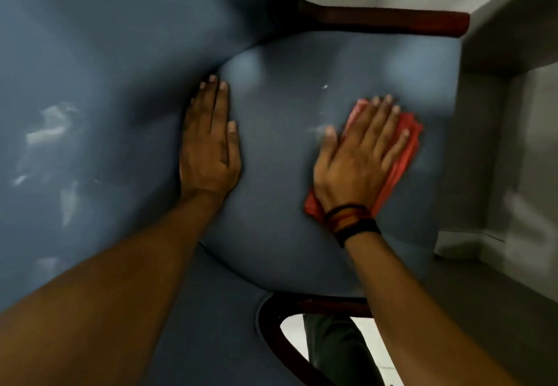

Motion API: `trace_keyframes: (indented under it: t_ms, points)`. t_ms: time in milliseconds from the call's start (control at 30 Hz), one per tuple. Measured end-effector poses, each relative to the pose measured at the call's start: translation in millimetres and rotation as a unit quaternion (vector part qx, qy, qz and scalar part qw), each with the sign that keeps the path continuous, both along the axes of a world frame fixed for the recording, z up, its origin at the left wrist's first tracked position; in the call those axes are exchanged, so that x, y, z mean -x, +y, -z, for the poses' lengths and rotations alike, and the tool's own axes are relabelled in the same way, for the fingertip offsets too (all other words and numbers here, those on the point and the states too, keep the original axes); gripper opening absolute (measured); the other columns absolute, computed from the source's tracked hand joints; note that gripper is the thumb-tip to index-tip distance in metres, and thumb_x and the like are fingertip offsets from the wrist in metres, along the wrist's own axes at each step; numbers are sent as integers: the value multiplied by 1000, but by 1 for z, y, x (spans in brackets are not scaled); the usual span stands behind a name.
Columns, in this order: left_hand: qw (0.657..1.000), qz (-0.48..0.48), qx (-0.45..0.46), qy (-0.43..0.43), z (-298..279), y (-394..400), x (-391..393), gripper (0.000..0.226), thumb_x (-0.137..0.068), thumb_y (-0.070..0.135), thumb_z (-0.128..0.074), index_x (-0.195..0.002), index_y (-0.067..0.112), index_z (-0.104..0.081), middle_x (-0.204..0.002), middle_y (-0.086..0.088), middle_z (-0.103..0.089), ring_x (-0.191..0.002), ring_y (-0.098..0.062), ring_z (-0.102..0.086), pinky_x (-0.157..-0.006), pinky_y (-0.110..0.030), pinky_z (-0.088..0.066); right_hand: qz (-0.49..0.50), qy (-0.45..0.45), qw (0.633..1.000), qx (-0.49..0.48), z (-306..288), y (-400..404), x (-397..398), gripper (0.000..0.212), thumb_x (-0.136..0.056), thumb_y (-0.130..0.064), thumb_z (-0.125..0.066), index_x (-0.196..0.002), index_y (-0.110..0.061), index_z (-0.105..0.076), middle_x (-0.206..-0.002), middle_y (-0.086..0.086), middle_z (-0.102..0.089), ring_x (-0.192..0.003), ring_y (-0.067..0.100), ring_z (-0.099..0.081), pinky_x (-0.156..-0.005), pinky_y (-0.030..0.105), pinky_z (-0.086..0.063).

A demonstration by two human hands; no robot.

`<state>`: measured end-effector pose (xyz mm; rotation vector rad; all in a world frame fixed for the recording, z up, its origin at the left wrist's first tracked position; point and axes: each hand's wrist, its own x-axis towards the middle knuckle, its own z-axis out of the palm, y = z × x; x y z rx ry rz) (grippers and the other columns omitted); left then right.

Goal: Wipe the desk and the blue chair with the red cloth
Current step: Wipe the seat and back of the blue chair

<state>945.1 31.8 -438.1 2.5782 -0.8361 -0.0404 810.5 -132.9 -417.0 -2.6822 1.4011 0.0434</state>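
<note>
The blue chair fills most of the view: its padded seat is in the middle and its backrest at the left. My right hand lies flat with spread fingers on the folded red cloth, pressing it onto the right part of the seat. The cloth shows past my fingertips and beside my wrist. My left hand rests flat and bare on the seat's left edge, its fingertips at the crease where seat meets backrest. Part of the desk stands at the right.
Dark red wooden armrests run along the top and the bottom of the seat. The backrest carries pale smudges. Grey floor lies to the lower right, and a trouser leg shows below the seat.
</note>
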Motion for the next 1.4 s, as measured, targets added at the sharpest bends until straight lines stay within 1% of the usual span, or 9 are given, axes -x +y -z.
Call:
trace_keyframes:
  t_ms: [167, 333, 433, 500, 733, 900, 1067, 1200, 1400]
  points:
    - [1000, 2, -13, -1, 4, 2, -1, 57, -111, 29, -30, -163, 5, -32, -171, -16, -33, -160, -29, -31, -133, -46, -24, -151, -49, 987, -36, -1, 33, -55, 71, -106, -47, -33, -165, -7, -27, -174, 18, -24, -163, 33, -19, -133, 56, -15]
    - [1000, 3, -21, 15, -2, 3, -2, 58, -110, 25, -32, -163, 2, -32, -171, -18, -32, -160, -31, -31, -132, -49, -24, -329, -4, 941, -85, -6, 87, 56, 69, -103, -35, -47, -167, -25, -24, -177, 3, -18, -166, 26, -11, -133, 58, -5]
    - [1000, 1, -26, 12, 1, 3, -2, 58, -109, 26, -32, -163, 4, -32, -172, -15, -31, -161, -30, -30, -133, -47, -23, -216, 50, 973, -59, -4, 49, 108, 69, -104, -45, -38, -167, -37, -10, -177, -5, -7, -166, 27, 3, -128, 69, 2]
    - [1000, -1, -25, 10, 3, 2, 0, 58, -110, 27, -31, -164, 6, -31, -172, -14, -31, -161, -29, -29, -134, -45, -21, -139, 64, 987, -56, -5, 12, 107, 63, -107, -50, -22, -168, -35, -14, -178, 2, -11, -165, 34, -3, -127, 73, -2]
    - [999, -4, -51, -7, 5, 1, 0, 59, -109, 27, -32, -164, 6, -30, -173, -14, -30, -161, -29, -29, -134, -44, -22, 50, -25, 998, -23, 0, -56, -53, 68, -105, -50, -21, -167, -21, -23, -176, 14, -17, -163, 42, -11, -131, 63, -11]
    - [998, -9, -57, -6, 5, 1, -1, 59, -109, 27, -32, -164, 6, -31, -172, -14, -31, -161, -29, -30, -134, -41, -21, -142, -44, 988, -38, 1, 7, -105, 69, -104, -48, -33, -166, -19, -27, -174, 15, -25, -163, 40, -16, -132, 61, -12]
    - [998, 2, -52, 22, -4, -2, -2, 60, -108, 26, -31, -163, 3, -32, -172, -15, -31, -161, -31, -30, -133, -46, -23, -366, -14, 925, -102, -6, 38, 40, 79, -91, -33, -57, -165, -26, -31, -176, 7, -23, -165, 33, -11, -133, 60, -7]
    - [999, -7, -50, 17, -4, -2, 0, 60, -107, 26, -31, -164, 6, -31, -173, -13, -30, -161, -29, -29, -134, -45, -23, -230, 41, 968, -88, -13, -25, 115, 80, -91, -35, -45, -167, -29, -20, -176, 11, -17, -165, 38, -4, -130, 67, -10]
    - [1000, -11, -26, 14, -1, -4, 2, 60, -106, 25, -35, -163, 5, -34, -171, -15, -33, -160, -30, -31, -133, -47, -24, 59, -37, 996, -64, -9, -91, -23, 79, -93, -46, -22, -167, -17, -24, -176, 15, -17, -163, 41, -10, -133, 58, -10]
